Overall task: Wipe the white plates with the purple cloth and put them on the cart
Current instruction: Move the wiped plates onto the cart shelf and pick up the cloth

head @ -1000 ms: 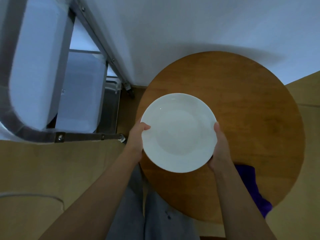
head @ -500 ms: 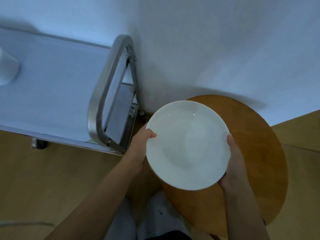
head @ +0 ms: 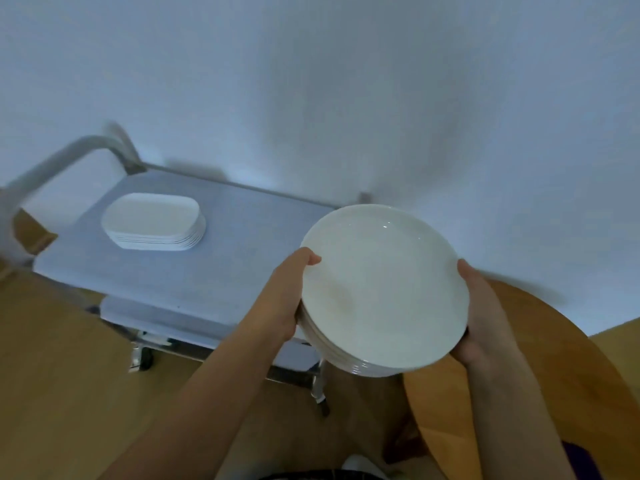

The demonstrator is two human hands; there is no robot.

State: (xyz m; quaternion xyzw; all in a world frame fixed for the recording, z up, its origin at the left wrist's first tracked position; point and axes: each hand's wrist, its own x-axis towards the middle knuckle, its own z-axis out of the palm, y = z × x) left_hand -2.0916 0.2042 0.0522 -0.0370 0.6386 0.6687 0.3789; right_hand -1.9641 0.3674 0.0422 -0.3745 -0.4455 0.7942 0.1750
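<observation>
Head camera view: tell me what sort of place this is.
Probably a dining or food-service room, though that is a guess. A metal service cart carries a stack of oblong white dishes, both hands hold a stack of round white plates, and a round wooden table stands on wood flooring.

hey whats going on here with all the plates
A person is carrying a stack of round white plates, left hand gripping one edge and right hand the other. The stack is in the air between the round wooden table and the cart, not set down yet. A stack of oblong white dishes sits on the cart top. A bit of purple cloth shows at the bottom right.
</observation>
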